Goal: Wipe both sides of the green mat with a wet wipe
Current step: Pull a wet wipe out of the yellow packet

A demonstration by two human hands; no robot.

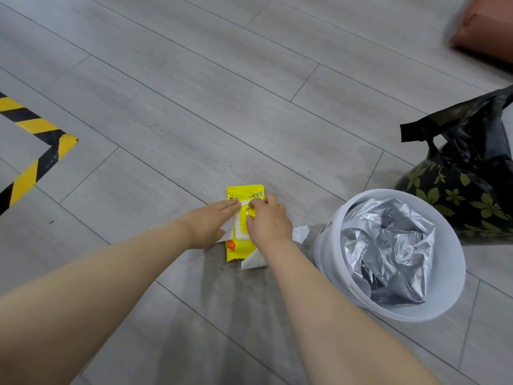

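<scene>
**Wipes pack under both hands on the floor**

Striped tape [33, 151] marks the floor [194, 79] at far left. Left hand [211, 222] lies flat, fingers straight, pressing the yellow pack [244, 194]. Right hand [268, 218], fingers curled, pinches at the pack's lid [245, 218]; a white wipe [254, 262] shows beneath. A bin [388, 257] stands near, bag [469, 176] behind.

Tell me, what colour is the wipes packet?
Yellow, with a white lid: the wipes packet, seen in the head view.
</scene>
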